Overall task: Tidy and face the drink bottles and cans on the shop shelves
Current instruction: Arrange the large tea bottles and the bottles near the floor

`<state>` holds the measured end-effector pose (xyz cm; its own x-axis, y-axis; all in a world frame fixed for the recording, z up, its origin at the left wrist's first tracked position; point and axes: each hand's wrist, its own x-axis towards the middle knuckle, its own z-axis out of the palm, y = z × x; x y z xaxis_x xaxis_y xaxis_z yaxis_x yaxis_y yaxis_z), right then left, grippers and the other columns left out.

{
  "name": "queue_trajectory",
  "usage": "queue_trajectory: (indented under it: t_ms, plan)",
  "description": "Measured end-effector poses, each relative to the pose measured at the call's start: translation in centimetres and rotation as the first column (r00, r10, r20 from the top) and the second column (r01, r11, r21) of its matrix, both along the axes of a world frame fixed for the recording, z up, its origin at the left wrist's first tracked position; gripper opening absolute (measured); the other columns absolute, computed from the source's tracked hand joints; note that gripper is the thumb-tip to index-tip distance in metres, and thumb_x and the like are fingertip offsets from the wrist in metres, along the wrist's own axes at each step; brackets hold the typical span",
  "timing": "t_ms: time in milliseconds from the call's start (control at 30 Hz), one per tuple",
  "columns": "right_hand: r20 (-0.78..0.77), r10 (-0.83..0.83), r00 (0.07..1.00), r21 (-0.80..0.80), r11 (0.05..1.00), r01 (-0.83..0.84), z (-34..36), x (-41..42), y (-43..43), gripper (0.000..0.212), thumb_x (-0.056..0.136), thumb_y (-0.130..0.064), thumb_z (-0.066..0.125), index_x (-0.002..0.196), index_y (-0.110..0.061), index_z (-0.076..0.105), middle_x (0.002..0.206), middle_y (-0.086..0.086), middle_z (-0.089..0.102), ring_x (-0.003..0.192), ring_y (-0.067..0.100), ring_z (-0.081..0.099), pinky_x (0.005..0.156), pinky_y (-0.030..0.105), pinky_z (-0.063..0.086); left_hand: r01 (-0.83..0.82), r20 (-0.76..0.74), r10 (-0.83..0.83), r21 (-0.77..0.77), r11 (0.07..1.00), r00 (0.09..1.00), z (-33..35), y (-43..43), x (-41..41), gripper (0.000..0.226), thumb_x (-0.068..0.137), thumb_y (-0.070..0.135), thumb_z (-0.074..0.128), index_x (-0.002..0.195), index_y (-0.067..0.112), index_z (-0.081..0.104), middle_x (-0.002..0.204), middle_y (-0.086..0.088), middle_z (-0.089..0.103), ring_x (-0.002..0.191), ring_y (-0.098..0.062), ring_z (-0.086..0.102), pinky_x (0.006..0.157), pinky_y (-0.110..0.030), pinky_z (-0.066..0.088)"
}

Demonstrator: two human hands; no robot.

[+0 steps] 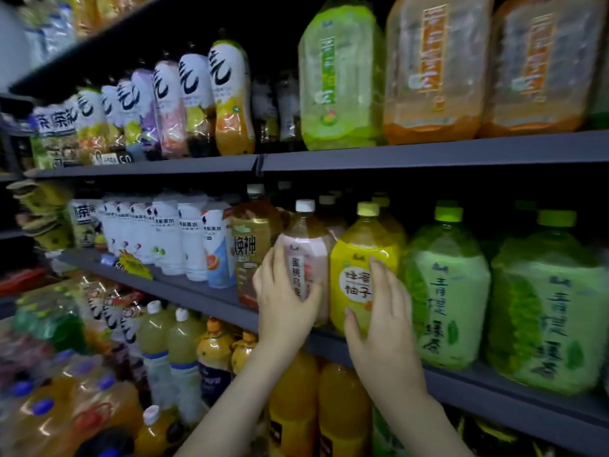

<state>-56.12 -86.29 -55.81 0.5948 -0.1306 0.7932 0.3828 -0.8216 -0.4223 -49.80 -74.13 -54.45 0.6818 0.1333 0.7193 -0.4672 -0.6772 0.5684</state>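
On the middle shelf (211, 296) a big pink-labelled bottle (308, 250) with a white cap stands upright. My left hand (283, 301) grips its lower front, fingers on the left side and thumb across the label. Right beside it stands a yellow-labelled bottle (357, 258) with a yellow-green cap. My right hand (382, 324) holds that bottle from the right, fingers up along its side and thumb on the lower front. Both labels face me.
Two large green-labelled bottles (451, 291) fill the shelf to the right. A brown tea bottle (250, 255) and white-labelled bottles (168, 239) stand to the left. Wrapped multipacks sit on the upper shelf (428, 153). Orange and pale yellow bottles (293, 410) crowd the shelf below my arms.
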Motion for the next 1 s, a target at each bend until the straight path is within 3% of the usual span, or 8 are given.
queue_trajectory:
  t_ms: [233,467,533,633,700,767,867,1000]
  plan:
    - [0.079,-0.232,0.969,-0.106,0.965,0.24,-0.2,3.4,0.8,0.096,0.074,-0.013,0.077,0.148,-0.009,0.017,0.153,0.019,0.02,0.14,0.029,0.011,0.107,0.048,0.015,0.161,-0.098,-0.156,0.051,0.986,0.983,1.8,1.0,2.9,0.095,0.085,0.042,0.063,0.151,0.019,-0.002,0.157,-0.003,0.007,0.143,-0.018,0.004,0.113,-0.029,0.012]
    - [0.084,-0.268,0.96,-0.131,0.952,0.278,-0.7,4.6,1.1,0.095,0.077,-0.012,0.075,0.149,-0.004,0.014,0.154,0.022,0.013,0.142,0.033,0.004,0.108,0.048,0.016,0.133,-0.063,-0.128,0.077,0.988,0.99,1.6,0.9,2.5,0.093,0.087,0.044,0.061,0.15,0.01,0.002,0.157,-0.005,0.008,0.144,-0.019,0.003,0.107,-0.018,0.004]
    - [0.053,-0.243,0.969,-0.157,0.956,0.249,-0.6,4.3,1.0,0.095,0.082,-0.013,0.07,0.151,-0.008,0.006,0.158,0.016,0.003,0.145,0.025,-0.007,0.111,0.043,0.01,0.145,-0.076,-0.139,0.072,0.987,0.987,1.5,0.6,2.0,0.089,0.09,0.041,0.056,0.15,0.01,-0.002,0.159,-0.004,0.001,0.145,-0.018,-0.003,0.109,-0.02,0.0]
    - [-0.014,-0.14,0.99,-0.195,0.972,0.135,-0.8,2.4,0.2,0.081,0.096,-0.02,0.051,0.149,-0.021,-0.01,0.156,-0.003,-0.018,0.142,0.007,-0.022,0.112,0.017,-0.011,0.129,0.044,-0.13,0.028,0.991,0.99,0.1,-1.7,-0.8,0.069,0.097,0.033,0.047,0.15,0.01,0.01,0.158,-0.007,0.009,0.145,-0.017,0.002,0.118,-0.032,0.01]
    - [-0.04,-0.073,0.996,-0.214,0.975,0.063,-1.6,0.1,-1.7,0.064,0.098,-0.018,0.041,0.149,-0.02,0.001,0.157,-0.003,-0.003,0.144,0.004,-0.011,0.111,0.01,-0.01,0.245,0.165,-0.247,0.03,0.969,0.955,-2.1,-4.8,-4.7,0.051,0.096,0.025,0.042,0.144,0.011,0.031,0.149,-0.011,0.033,0.139,-0.019,0.025,0.114,-0.029,0.021]
    - [-0.056,-0.061,0.997,-0.227,0.973,0.047,-3.4,-3.5,-5.0,0.052,0.094,-0.013,0.044,0.144,-0.008,0.03,0.148,0.009,0.034,0.139,0.014,0.022,0.114,0.014,0.009,0.403,0.191,-0.404,0.045,0.914,0.895,-4.9,-8.2,-9.1,0.04,0.093,0.014,0.039,0.131,0.008,0.046,0.132,-0.01,0.05,0.123,-0.016,0.04,0.106,-0.022,0.028]
    - [-0.142,-0.209,0.968,-0.211,0.961,0.176,-7.8,-10.6,-11.6,0.04,0.088,-0.017,0.043,0.123,-0.001,0.053,0.116,0.014,0.057,0.11,0.021,0.045,0.099,0.023,0.032,0.576,0.0,-0.576,-0.005,0.818,0.818,-8.7,-13.6,-14.4,0.036,0.089,0.008,0.044,0.124,0.007,0.05,0.12,-0.008,0.053,0.114,-0.015,0.042,0.099,-0.023,0.032]
    - [-0.36,-0.427,0.83,-0.199,0.904,0.378,-13.1,-21.7,-21.1,0.034,0.082,-0.021,0.042,0.108,-0.006,0.057,0.097,0.011,0.058,0.092,0.02,0.043,0.08,0.026,0.034,0.851,-0.348,-0.788,0.063,0.521,0.508,-12.3,-22.0,-22.0,0.033,0.088,0.011,0.048,0.121,0.01,0.05,0.118,-0.008,0.052,0.11,-0.024,0.05,0.095,-0.033,0.039]
